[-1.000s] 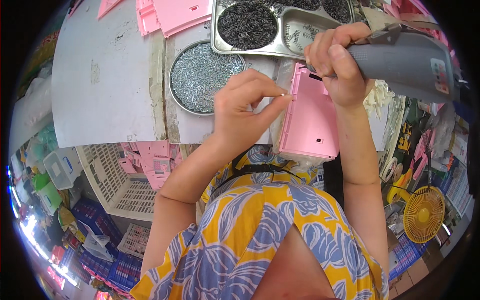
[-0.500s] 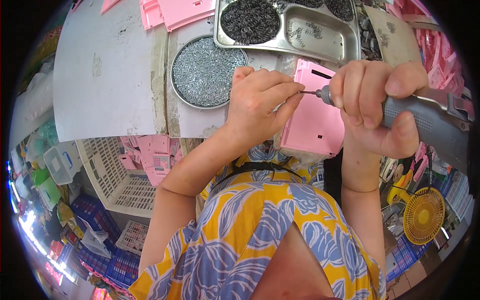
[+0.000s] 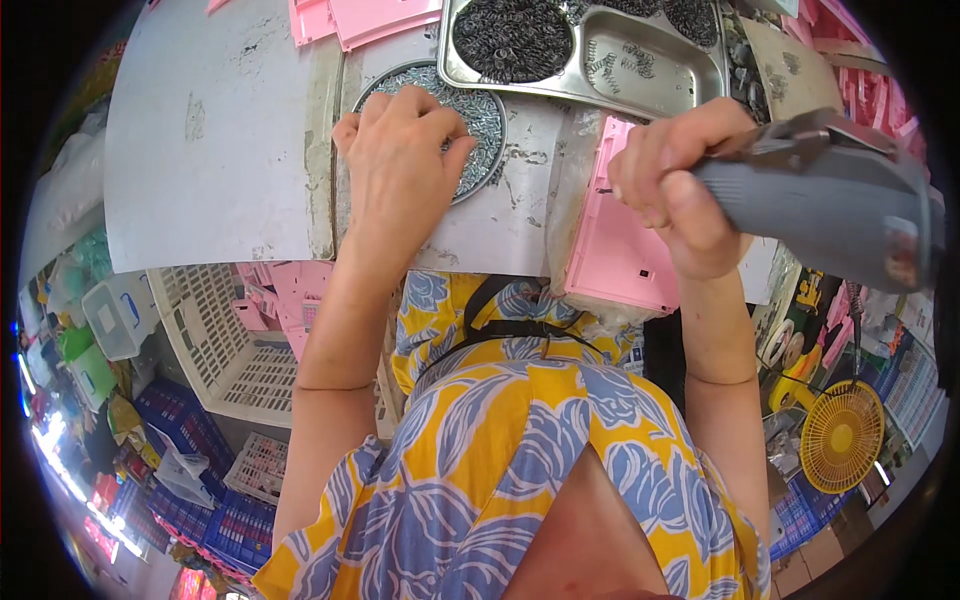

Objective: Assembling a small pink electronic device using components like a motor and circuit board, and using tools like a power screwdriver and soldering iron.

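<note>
My left hand (image 3: 405, 165) is over the round metal dish (image 3: 503, 150) of small silvery screws (image 3: 478, 110). Its fingers are bent down into the screws with the thumb apart, and the fingertips are hidden. My right hand (image 3: 680, 185) is wrapped round a grey electric screwdriver (image 3: 820, 195), held roughly level. The thin bit points left above the pink plastic panel (image 3: 620, 250). That panel lies on clear plastic wrap at the table's near edge, partly covered by my right hand.
A steel compartment tray (image 3: 590, 95) of dark springs (image 3: 515, 40) stands behind the panel. More pink panels (image 3: 385, 18) lie at the table's far edge. Below on the left is a white plastic basket (image 3: 205, 350) with pink parts; a yellow fan (image 3: 842, 435) stands at lower right.
My left hand has moved left from the screwdriver's bit to the screw dish. My right hand and the screwdriver have shifted slightly left, with the tool's rear end turned nearer the camera.
</note>
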{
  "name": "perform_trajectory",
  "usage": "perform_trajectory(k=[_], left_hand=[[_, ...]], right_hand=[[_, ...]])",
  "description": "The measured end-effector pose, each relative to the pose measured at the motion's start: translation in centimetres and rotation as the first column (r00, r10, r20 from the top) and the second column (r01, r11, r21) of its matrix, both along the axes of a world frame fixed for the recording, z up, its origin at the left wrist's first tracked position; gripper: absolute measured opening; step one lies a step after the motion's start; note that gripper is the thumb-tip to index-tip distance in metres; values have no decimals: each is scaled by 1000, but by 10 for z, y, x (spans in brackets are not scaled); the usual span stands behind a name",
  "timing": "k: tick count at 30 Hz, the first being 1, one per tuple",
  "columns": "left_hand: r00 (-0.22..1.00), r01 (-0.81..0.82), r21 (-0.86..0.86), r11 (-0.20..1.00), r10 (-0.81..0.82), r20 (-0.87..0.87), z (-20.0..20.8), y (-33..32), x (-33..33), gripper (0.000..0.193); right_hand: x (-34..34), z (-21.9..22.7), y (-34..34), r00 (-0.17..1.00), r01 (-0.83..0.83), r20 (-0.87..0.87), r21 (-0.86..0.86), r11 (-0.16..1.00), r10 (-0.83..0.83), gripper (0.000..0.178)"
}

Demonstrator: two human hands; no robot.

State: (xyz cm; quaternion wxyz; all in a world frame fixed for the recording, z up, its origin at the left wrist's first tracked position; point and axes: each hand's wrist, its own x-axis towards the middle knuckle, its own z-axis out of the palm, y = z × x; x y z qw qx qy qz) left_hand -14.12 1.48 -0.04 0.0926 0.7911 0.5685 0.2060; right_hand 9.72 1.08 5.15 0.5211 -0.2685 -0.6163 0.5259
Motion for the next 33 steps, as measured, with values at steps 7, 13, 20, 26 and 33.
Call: perform_trajectory(k=[7, 13, 20, 26, 33], left_hand=[[995, -84, 92, 992, 79, 56, -7, 14, -5, 20], [944, 189, 14, 982, -186, 272, 7, 4, 8, 18], [739, 402, 165, 901, -426, 522, 11, -38, 55, 19], [661, 444, 247, 861, -501, 558, 11, -42, 59, 24], [672, 495, 228, 838, -536, 511, 10, -53, 58, 29]], right_hand=[[-5, -7, -3, 995, -1, 99, 22, 1000, -1, 22], [3, 6, 8, 991, -103, -87, 33, 994, 105, 23], [16, 47, -19, 951, -230, -206, 29, 973, 231, 27], [17, 47, -33, 954, -218, -202, 29, 975, 220, 27], [15, 46, -47, 958, -195, -221, -27, 980, 185, 27]])
